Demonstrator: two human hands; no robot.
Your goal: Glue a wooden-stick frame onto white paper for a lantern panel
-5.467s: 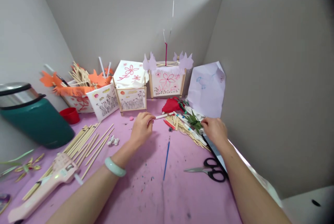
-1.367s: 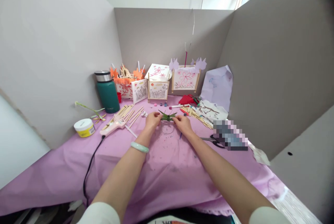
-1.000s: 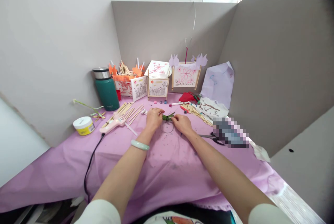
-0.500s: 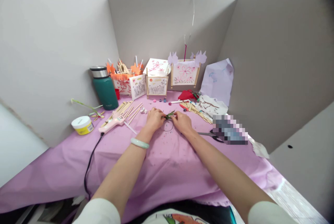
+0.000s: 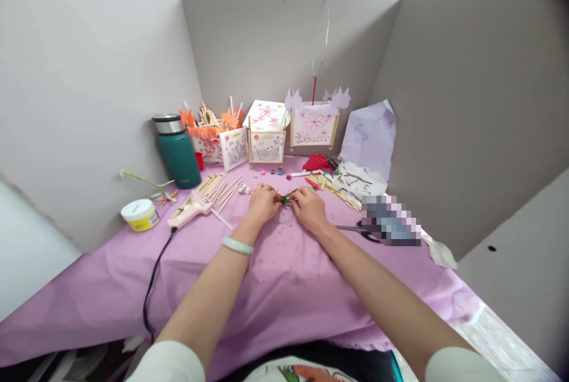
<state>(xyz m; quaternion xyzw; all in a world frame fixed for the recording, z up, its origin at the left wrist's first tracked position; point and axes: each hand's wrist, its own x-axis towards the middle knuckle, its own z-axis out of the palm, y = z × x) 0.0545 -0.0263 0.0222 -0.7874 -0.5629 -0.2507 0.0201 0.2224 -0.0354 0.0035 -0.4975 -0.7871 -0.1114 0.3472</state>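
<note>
Both hands meet over the middle of the purple tablecloth (image 5: 284, 287), working on a small green leafy sprig (image 5: 285, 199). My left hand (image 5: 264, 201), with a pale green bangle (image 5: 237, 245) on its wrist, pinches the sprig's left end. At the other end my right hand (image 5: 307, 206) has its fingers closed on the green piece. A thin dark strand curves below the sprig, between the hands. Whether it is wire or thread, I cannot tell. Tiny dark bits are scattered on the cloth beneath. The fingertips partly hide the sprig.
Left lie a pink glue gun (image 5: 191, 213), bamboo sticks (image 5: 229, 193), a white-lidded jar (image 5: 140, 215) and a green bottle (image 5: 178, 153). Paper lanterns (image 5: 267, 146) stand behind. Right are scissors (image 5: 370, 234), a pixelated object (image 5: 391, 222), a red bundle (image 5: 316, 162) and paper (image 5: 370, 133).
My right hand has shifted slightly, its fingers now covering more of the sprig's right end. The left hand stays nearly in place, and the view has moved a little.
</note>
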